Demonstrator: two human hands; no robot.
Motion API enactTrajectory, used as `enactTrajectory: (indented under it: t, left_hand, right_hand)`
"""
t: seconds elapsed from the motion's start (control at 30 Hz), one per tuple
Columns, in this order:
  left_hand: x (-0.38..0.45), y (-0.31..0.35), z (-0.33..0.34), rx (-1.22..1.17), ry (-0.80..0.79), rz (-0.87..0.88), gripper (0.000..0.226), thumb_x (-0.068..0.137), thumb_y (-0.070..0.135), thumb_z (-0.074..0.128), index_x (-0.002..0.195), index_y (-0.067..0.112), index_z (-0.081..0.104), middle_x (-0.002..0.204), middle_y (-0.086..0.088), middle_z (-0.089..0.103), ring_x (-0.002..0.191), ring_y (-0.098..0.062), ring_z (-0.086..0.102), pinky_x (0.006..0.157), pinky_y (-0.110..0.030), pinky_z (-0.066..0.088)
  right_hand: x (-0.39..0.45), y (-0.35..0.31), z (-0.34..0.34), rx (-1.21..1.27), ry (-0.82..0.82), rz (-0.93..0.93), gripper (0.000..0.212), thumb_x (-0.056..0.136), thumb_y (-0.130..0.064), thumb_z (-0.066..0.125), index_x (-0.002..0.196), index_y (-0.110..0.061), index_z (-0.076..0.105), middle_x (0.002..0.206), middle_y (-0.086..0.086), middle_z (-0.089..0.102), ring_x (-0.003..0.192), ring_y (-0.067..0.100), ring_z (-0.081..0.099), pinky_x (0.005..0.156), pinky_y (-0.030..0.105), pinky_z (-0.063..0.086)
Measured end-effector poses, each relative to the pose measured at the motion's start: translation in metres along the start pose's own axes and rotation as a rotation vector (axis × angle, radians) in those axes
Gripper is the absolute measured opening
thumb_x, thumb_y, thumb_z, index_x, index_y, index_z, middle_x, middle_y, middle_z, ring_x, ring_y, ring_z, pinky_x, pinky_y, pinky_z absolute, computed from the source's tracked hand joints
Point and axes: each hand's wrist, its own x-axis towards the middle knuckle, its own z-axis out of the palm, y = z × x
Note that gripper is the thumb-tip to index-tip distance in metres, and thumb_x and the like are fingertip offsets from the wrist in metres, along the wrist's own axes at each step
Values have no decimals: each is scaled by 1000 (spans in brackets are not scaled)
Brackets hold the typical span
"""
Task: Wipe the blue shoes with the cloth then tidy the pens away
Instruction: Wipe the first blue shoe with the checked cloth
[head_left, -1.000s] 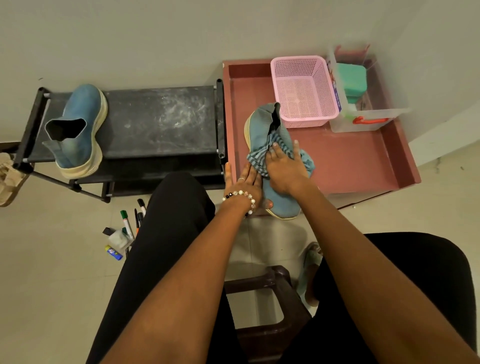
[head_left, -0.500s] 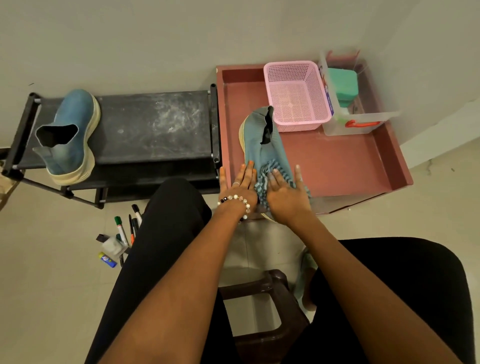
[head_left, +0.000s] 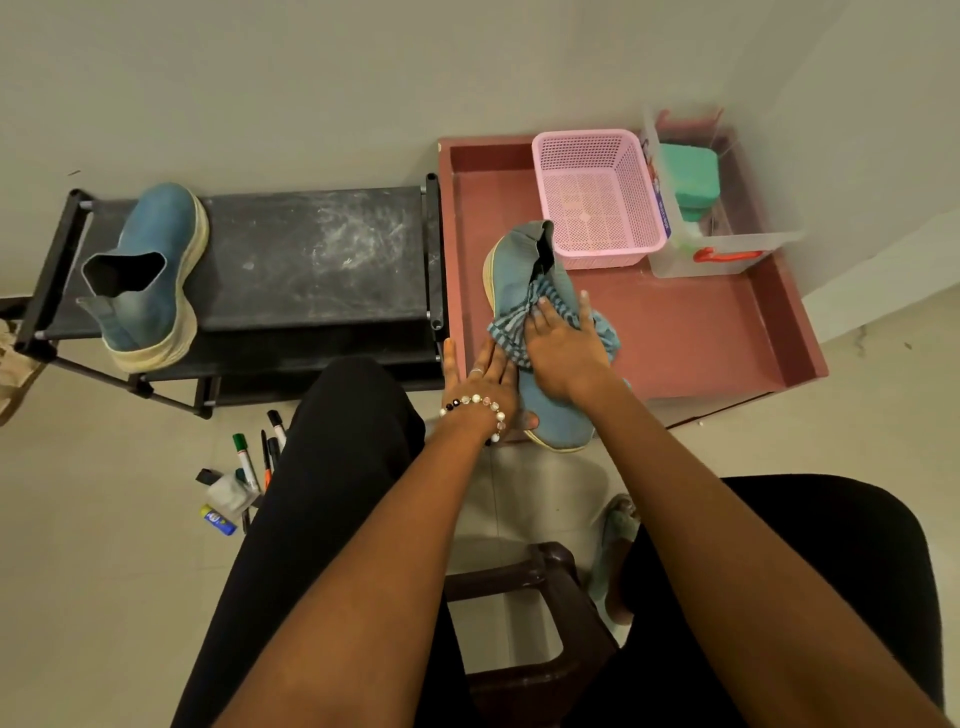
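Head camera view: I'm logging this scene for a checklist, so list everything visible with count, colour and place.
shoe on tray: 1, blue, lying across the tray's near edge, under the cloth.
shoe on rack: 1, blue with a cream sole, left end of the rack.
cloth: 1, blue-grey checked, on the tray shoe.
pens: several, green, black and orange caps, on the floor by the left leg.
glue stick: 1, blue and yellow, floor beside the pens.
rack: 1, black, against the wall.
tray: 1, dusky red, right of the rack.
basket: 1, pink, back of the tray.
clear box: 1, red handle, green item inside, right of the basket.
stool: 1, dark brown, between the legs.
left hand: flat against the tray shoe's side.
right hand: pressing the cloth onto the shoe.
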Motion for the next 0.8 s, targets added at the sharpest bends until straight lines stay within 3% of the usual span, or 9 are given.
enactTrajectory:
  t: [0.13, 0.23, 0.33, 0.47, 0.6, 0.67, 0.8]
  left_hand:
    - [-3, 0, 3, -1, 31, 16, 91, 93, 59, 38, 148, 18, -21, 151, -2, -37, 140, -18, -31, 102, -64, -25]
    - [-4, 1, 4, 31, 66, 1, 75, 99, 31, 32, 147, 10, -22, 150, -5, -39, 141, -19, -29, 104, -65, -22]
    - [-5, 2, 5, 52, 92, 1, 75, 95, 9, 33, 148, 8, -20, 151, -6, -37, 142, -22, -27, 102, -64, -21]
    - [-2, 2, 6, 54, 100, -4, 75, 97, 13, 36, 147, 8, -20, 151, -7, -36, 142, -22, -27, 102, -66, -21]
    - [4, -1, 6, 8, 37, -10, 89, 95, 52, 40, 147, 12, -21, 150, -5, -38, 141, -19, -29, 99, -67, -23]
    - [3, 0, 3, 8, 6, -1, 96, 89, 64, 41, 149, 15, -15, 152, -3, -35, 141, -18, -31, 98, -65, -26]
    - [0, 0, -1, 8, -4, 6, 92, 89, 66, 36, 152, 13, -5, 159, -4, -14, 144, -19, -24, 95, -62, -29]
  right_hand:
    - [-48, -8, 22, 11, -40, -85, 61, 99, -35, 28, 150, -4, 12, 159, 11, 7, 147, 22, -5, 111, 61, -12]
    - [-83, -9, 34, 100, -89, -153, 59, 96, -17, 33, 150, -5, 12, 159, 10, 6, 147, 20, -6, 112, 56, -12]
    - [-96, -1, 33, 169, -167, -199, 65, 90, -6, 37, 150, -7, 13, 160, 6, 7, 147, 15, -4, 114, 54, -7]
    - [-88, 1, 31, 118, -127, -156, 62, 93, -14, 38, 151, -12, 15, 159, 2, 12, 147, 13, 5, 113, 60, -8]
    - [-52, -2, 29, 4, -69, -45, 63, 99, -43, 29, 152, -15, 8, 160, 0, 4, 147, 15, -5, 109, 66, -13]
    - [-30, -2, 23, -52, -45, -9, 62, 100, -40, 26, 152, -13, 6, 160, 3, 0, 147, 17, -10, 108, 64, -15]
    - [1, -3, 5, -69, -47, 44, 60, 100, -25, 28, 150, -4, 4, 160, 9, -4, 146, 23, -15, 111, 62, -13]
